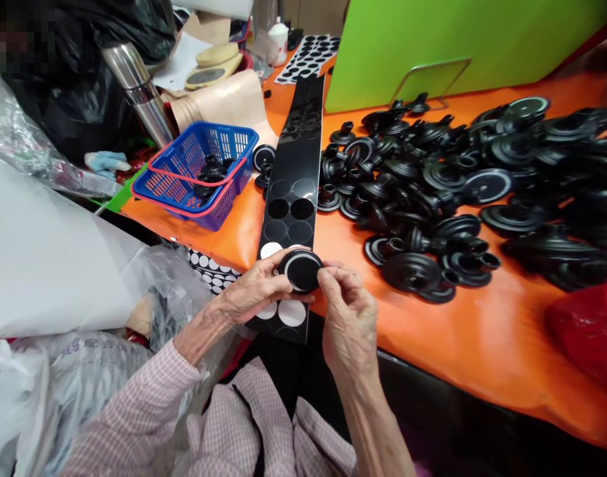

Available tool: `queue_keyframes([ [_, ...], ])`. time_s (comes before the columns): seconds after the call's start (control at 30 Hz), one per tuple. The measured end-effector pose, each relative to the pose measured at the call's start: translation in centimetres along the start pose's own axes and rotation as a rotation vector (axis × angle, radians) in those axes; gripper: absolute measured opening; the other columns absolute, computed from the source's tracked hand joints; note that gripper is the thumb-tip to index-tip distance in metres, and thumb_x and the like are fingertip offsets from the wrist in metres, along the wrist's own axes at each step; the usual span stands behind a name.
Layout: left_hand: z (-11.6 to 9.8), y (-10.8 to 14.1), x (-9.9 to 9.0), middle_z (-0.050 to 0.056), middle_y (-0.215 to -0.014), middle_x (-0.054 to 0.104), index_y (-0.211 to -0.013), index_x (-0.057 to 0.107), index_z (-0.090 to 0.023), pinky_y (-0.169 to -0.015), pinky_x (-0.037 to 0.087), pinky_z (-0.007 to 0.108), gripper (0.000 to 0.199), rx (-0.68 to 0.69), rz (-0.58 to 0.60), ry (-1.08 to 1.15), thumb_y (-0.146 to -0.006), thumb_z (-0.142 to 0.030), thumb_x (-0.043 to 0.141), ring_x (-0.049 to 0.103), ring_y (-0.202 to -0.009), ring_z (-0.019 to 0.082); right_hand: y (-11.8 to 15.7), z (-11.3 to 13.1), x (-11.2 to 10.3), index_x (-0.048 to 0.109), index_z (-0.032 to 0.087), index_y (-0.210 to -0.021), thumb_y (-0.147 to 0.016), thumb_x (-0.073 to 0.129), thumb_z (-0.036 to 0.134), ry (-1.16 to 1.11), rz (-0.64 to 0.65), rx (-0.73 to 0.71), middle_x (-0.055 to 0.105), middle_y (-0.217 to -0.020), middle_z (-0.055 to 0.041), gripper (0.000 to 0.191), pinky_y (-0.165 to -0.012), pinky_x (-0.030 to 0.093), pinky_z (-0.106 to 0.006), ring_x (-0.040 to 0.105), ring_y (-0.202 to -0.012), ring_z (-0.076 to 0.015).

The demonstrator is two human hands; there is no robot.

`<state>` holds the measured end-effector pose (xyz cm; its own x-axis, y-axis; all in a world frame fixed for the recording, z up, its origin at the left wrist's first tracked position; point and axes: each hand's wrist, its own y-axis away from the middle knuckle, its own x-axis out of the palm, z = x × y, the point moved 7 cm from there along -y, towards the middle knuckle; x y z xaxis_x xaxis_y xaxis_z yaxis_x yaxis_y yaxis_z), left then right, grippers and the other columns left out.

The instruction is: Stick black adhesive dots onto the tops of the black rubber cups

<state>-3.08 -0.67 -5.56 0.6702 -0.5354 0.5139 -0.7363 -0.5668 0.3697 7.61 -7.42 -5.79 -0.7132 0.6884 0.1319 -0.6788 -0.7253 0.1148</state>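
Note:
My left hand (pixel 258 286) grips a black round plastic part (pixel 303 271) by its edge. The flat face, with a pale ring around a dark middle, is turned up. My right hand (pixel 350 298) has thumb and forefinger pinched together at the part's right edge; what sits between those fingertips, if anything, is hidden. Under the hands lies a long black strip of round stickers (pixel 296 159), running away from me across the table. White circles (pixel 292 313) show on its near end, where stickers are gone from the backing.
Many black stemmed plastic discs (pixel 413 271) are heaped on the orange table (pixel 433 338) at right. Left of the strip stands a blue basket (pixel 184 142) holding a few discs. A steel flask (pixel 134 86), green board (pixel 373 53), red container (pixel 589 331) and sticker sheet (pixel 308 56) surround this.

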Motion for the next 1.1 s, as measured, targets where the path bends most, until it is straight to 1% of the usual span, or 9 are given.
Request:
queue_keyframes([
  [0.1,0.0,0.0,-0.1,0.005,-0.110,0.064,-0.118,0.062,-0.022,-0.092,0.053,0.043,0.052,-0.011,-0.010,0.007,-0.068,-0.010,0.064,0.061,-0.100,0.020,0.0,0.0,0.1,0.064,0.019,-0.073,-0.076,0.066,0.041,0.041,-0.011,-0.002,0.057,-0.098,-0.0044,0.022,-0.085,0.047,-0.035,0.059,-0.094,-0.0186],
  [0.3,0.1,-0.1,-0.3,0.006,-0.121,0.062,-0.120,0.062,-0.022,-0.093,0.053,0.042,0.054,0.002,-0.014,0.020,-0.067,-0.009,0.062,0.059,-0.109,0.023,0.1,0.4,0.4,0.063,0.019,-0.073,-0.078,0.062,0.040,0.150,-0.032,-0.065,0.057,-0.098,-0.0060,0.022,-0.083,0.049,-0.035,0.058,-0.096,-0.0190],
  [0.5,0.4,-0.3,-0.7,0.006,-0.117,0.065,-0.117,0.064,-0.020,-0.094,0.052,0.042,0.050,0.001,-0.023,0.016,-0.069,-0.009,0.060,0.061,-0.108,0.023,0.1,0.4,0.5,0.061,0.019,-0.076,-0.082,0.058,0.039,0.217,-0.042,-0.111,0.056,-0.097,-0.0057,0.021,-0.082,0.050,-0.035,0.059,-0.094,-0.0188],
  [0.67,0.4,-0.4,-0.8,0.008,-0.112,0.068,-0.112,0.067,-0.018,-0.093,0.052,0.043,0.033,0.025,-0.038,0.002,-0.079,-0.023,0.067,0.062,-0.105,0.024,0.3,0.5,0.5,0.058,0.020,-0.078,-0.084,0.055,0.035,0.314,-0.080,-0.187,0.055,-0.089,-0.0046,0.016,-0.077,0.051,-0.035,0.058,-0.085,-0.0182],
  [0.77,0.5,-0.4,-1.0,0.009,-0.109,0.069,-0.111,0.067,-0.017,-0.093,0.051,0.043,0.036,0.034,-0.053,0.005,-0.077,-0.028,0.072,0.063,-0.105,0.025,0.4,0.5,0.8,0.055,0.021,-0.080,-0.087,0.053,0.033,0.353,-0.091,-0.241,0.054,-0.088,-0.0042,0.014,-0.072,0.050,-0.035,0.056,-0.080,-0.0178],
  [0.93,0.5,-0.3,-1.4,0.008,-0.110,0.068,-0.111,0.067,-0.018,-0.091,0.052,0.039,0.038,0.049,-0.075,0.013,-0.076,-0.030,0.074,0.063,-0.106,0.024,1.0,1.0,1.6,0.051,0.022,-0.081,-0.089,0.050,0.029,0.465,-0.099,-0.388,0.054,-0.086,-0.0046,0.011,-0.075,0.048,-0.035,0.054,-0.084,-0.0188],
  [1.0,0.6,0.0,-1.5,0.008,-0.112,0.067,-0.111,0.067,-0.018,-0.088,0.054,0.036,0.036,0.059,-0.073,0.013,-0.077,-0.029,0.073,0.063,-0.105,0.024,1.0,0.8,1.4,0.051,0.022,-0.085,-0.088,0.052,0.031,0.441,-0.110,-0.366,0.055,-0.089,-0.0048,0.010,-0.075,0.048,-0.035,0.055,-0.085,-0.0184],
  [1.07,0.5,0.4,-1.6,0.009,-0.114,0.066,-0.113,0.066,-0.018,-0.085,0.055,0.034,0.036,0.073,-0.068,0.000,-0.079,-0.029,0.070,0.063,-0.104,0.023,0.7,0.2,1.1,0.052,0.021,-0.091,-0.085,0.057,0.037,0.368,-0.089,-0.259,0.057,-0.093,-0.0049,0.017,-0.073,0.049,-0.034,0.056,-0.084,-0.0178],
  [1.1,0.2,0.6,-1.7,0.009,-0.115,0.066,-0.115,0.065,-0.018,-0.083,0.056,0.034,0.036,0.082,-0.065,-0.026,-0.081,-0.030,0.069,0.064,-0.103,0.023,0.5,-0.2,1.2,0.053,0.021,-0.093,-0.084,0.059,0.041,0.329,-0.043,-0.186,0.058,-0.092,-0.0044,0.022,-0.072,0.049,-0.034,0.057,-0.082,-0.0174],
])
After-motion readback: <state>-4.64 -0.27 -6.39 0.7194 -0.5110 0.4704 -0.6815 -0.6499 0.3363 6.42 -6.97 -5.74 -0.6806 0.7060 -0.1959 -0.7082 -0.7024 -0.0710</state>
